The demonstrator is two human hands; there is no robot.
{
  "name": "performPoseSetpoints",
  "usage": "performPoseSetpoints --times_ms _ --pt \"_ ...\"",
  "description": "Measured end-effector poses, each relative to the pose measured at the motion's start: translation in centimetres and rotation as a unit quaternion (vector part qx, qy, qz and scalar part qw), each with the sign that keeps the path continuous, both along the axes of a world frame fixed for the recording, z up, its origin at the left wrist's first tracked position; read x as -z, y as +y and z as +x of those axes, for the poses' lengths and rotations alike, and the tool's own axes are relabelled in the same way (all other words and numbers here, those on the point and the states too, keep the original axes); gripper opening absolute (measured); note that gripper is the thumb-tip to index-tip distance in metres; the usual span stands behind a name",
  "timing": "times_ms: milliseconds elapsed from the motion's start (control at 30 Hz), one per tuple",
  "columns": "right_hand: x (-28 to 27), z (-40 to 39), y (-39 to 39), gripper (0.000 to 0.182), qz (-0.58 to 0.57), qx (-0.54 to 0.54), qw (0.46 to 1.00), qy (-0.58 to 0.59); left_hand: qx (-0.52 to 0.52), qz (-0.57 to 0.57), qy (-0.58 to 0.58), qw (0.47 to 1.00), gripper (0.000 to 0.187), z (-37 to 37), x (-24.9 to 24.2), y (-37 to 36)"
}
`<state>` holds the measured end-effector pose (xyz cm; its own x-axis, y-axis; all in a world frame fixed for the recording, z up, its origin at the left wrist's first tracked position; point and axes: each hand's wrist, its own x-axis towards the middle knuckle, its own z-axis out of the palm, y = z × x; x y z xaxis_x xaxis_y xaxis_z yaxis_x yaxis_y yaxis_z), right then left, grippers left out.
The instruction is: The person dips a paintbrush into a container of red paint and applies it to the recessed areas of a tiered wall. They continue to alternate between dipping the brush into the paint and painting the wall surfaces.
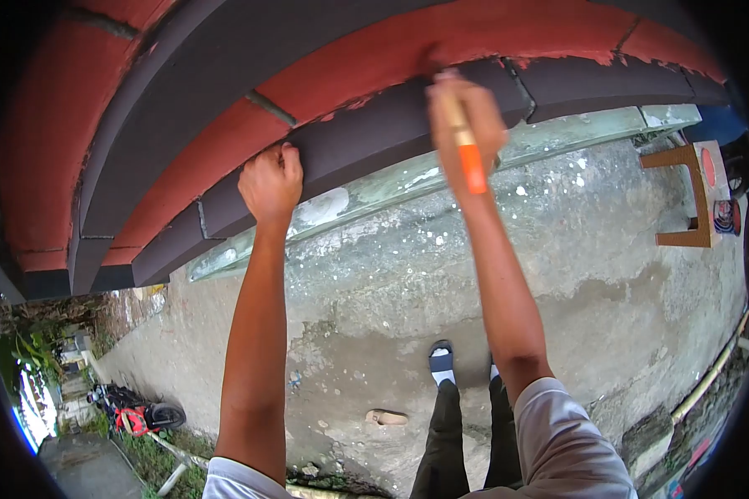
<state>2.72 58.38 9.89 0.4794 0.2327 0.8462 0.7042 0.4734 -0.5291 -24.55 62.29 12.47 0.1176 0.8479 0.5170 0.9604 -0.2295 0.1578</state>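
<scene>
My right hand (474,121), blurred by motion, grips a paintbrush (470,166) with a wooden and orange handle. Its dark bristles touch or nearly touch the red surface (374,50) just above the dark grey ledge (358,145). Curled closed, my left hand (270,183) rests at the edge of that ledge; whether it pinches the edge is not clear. Ragged red paint marks run along the border between red and grey.
A pale green, paint-spotted ledge (558,141) runs below the grey one. At the right, a brown stool (699,233) stands by a paint can (726,218). A single sandal (387,417) lies on the concrete floor (349,358). A red motorcycle (133,416) is at lower left.
</scene>
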Motion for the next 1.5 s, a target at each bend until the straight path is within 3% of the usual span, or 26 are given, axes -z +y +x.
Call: performPoseSetpoints --times_ms 133,233,267,367,433,500,567,600,667,733,833,933,967,1000,1167,1233,1367,1500 --pt "-0.6 -5.4 0.2 0.024 -0.029 -0.184 0.981 -0.045 -0.002 -0.029 0.003 1.000 0.035 0.1 -0.4 -0.3" --pt "-0.6 -1.9 0.6 0.025 -0.016 -0.204 0.973 -0.104 -0.018 -0.049 0.006 0.999 0.035 -0.3 -0.4 -0.1" --pt "-0.5 0.7 1.0 0.023 -0.012 -0.121 0.979 -0.161 -0.023 -0.051 0.004 0.998 0.034 -0.2 -0.2 -0.1" --pt "-0.2 7.3 0.1 0.018 -0.069 -0.108 0.992 0.000 -0.015 -0.055 -0.011 0.998 0.034 0.1 -0.5 -0.3" --pt "-0.2 9.5 -0.5 0.013 -0.075 0.036 0.996 0.021 -0.016 -0.058 -0.005 0.998 0.032 0.1 -0.5 -0.2" --pt "-0.3 10.2 -0.7 0.010 -0.071 0.083 0.986 0.124 -0.018 -0.066 0.001 0.998 0.032 -0.1 -0.5 -0.1" --pt "-0.5 8.0 -0.3 0.010 -0.081 0.060 0.982 0.160 0.001 -0.012 0.007 1.000 0.032 -0.1 -0.2 0.0" --pt "-0.7 6.1 0.4 0.010 -0.060 0.043 0.993 0.093 0.013 0.014 0.010 1.000 0.032 -0.1 0.0 0.0" --pt "-0.9 1.7 0.9 0.006 -0.089 0.023 0.992 0.090 0.006 0.004 0.017 1.000 0.031 0.0 0.0 -0.2" --pt "-1.5 -0.4 -0.1 0.010 -0.079 -0.082 0.987 0.117 0.001 0.005 0.022 1.000 0.031 0.2 -0.2 0.0" --pt "-1.1 -0.2 -0.9 0.010 -0.085 -0.186 0.978 0.035 0.003 -0.003 0.028 1.000 0.030 0.2 -0.2 -0.2" --pt "-0.9 3.5 -0.3 0.018 -0.033 -0.120 0.990 -0.070 0.001 -0.012 0.024 1.000 0.031 0.1 -0.3 -0.1" --pt "-0.6 5.5 0.4 0.014 -0.021 -0.050 0.995 -0.089 0.005 -0.006 0.029 1.000 0.031 -0.1 -0.2 -0.1" --pt "-0.8 6.8 -0.2 0.011 -0.119 -0.120 0.973 0.159 0.009 0.000 0.032 0.999 0.031 -0.1 -0.1 -0.1" --pt "-1.5 10.9 0.7 0.014 0.008 0.108 0.986 0.125 -0.003 -0.024 0.023 0.999 0.032 -0.1 -0.2 -0.2" --pt "-2.0 9.0 1.1 0.013 0.014 0.068 0.986 0.155 -0.011 -0.037 0.029 0.999 0.033 -0.3 -0.2 0.0" --pt "-3.1 3.3 1.1 0.010 0.017 -0.032 0.995 0.088 -0.001 -0.013 0.027 1.000 0.032 0.1 -0.2 -0.2" --pt "-4.1 4.2 0.6 0.019 0.059 -0.165 0.983 -0.054 0.028 0.038 0.015 0.999 0.031 -0.1 0.2 -0.1"
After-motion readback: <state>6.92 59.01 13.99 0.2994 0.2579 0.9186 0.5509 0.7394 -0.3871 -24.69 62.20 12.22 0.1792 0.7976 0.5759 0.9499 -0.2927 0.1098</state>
